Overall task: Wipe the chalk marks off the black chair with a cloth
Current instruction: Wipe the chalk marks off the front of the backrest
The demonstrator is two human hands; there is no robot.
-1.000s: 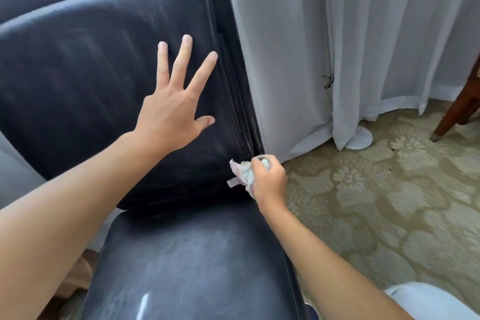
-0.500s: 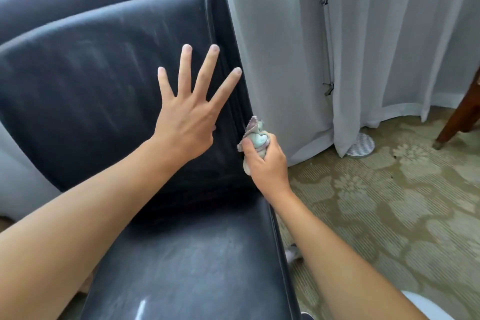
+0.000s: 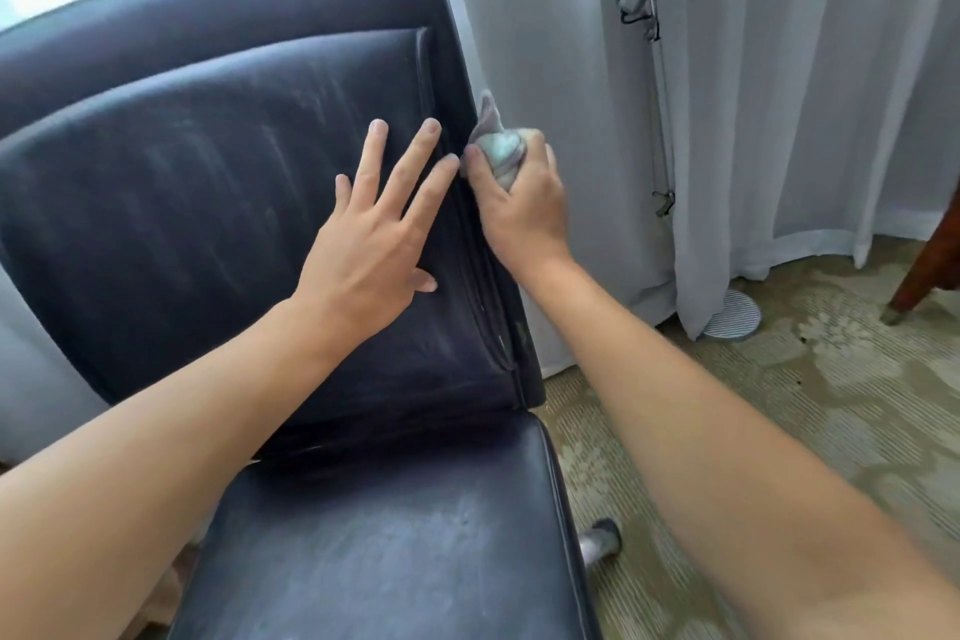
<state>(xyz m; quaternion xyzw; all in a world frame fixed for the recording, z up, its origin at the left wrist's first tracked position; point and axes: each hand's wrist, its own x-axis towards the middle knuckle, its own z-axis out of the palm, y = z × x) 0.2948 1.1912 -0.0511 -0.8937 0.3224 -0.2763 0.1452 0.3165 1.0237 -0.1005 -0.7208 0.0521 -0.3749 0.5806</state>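
The left hand [image 3: 371, 244] lies flat on the back cushion of the black chair [image 3: 208, 182], fingers straight and spread, its grip holding nothing. The right hand [image 3: 522, 203] has its grip curled round a bunched pale cloth [image 3: 496, 146], held against the right edge of the chair back, just beside the left fingertips. Faint chalk smears [image 3: 171, 161] streak the cushion. A white curtain [image 3: 779, 94] hangs behind.

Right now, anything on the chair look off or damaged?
No damage visible. The black chair carries pale chalky smears across the backrest and the seat cushion. The right hand grips the cloth at the backrest's right edge.
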